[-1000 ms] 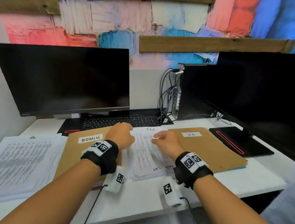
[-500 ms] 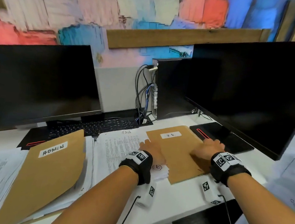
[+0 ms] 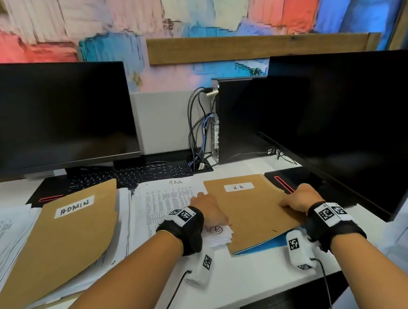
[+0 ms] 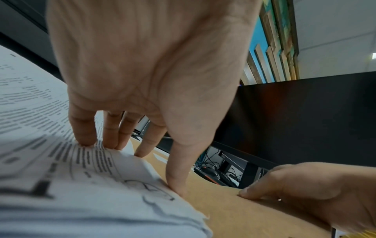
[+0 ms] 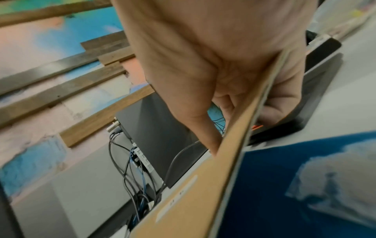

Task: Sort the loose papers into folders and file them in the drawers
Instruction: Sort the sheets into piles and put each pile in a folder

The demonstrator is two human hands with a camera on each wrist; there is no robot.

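Right hand (image 3: pixel 297 198) pinches HR folder (image 3: pixel 249 212) cover edge to lift it, while left hand (image 3: pixel 208 207) fingers (image 4: pixel 83 128) press flat on paper stack (image 3: pixel 167 200) beside it, steadying it.

We cannot read the printed lines on the paper stack (image 3: pixel 167 200); they are too small in the head view and smeared in the left wrist view. The H.R. folder (image 3: pixel 249 215) hides part of that stack and most of the blue sheet (image 3: pixel 261 248) beneath it. The ADMIN folder (image 3: pixel 67 238) runs off the bottom edge. The right hand (image 5: pixel 213 64) is blurred, its fingers (image 5: pixel 278 103) partly behind the folder's edge.
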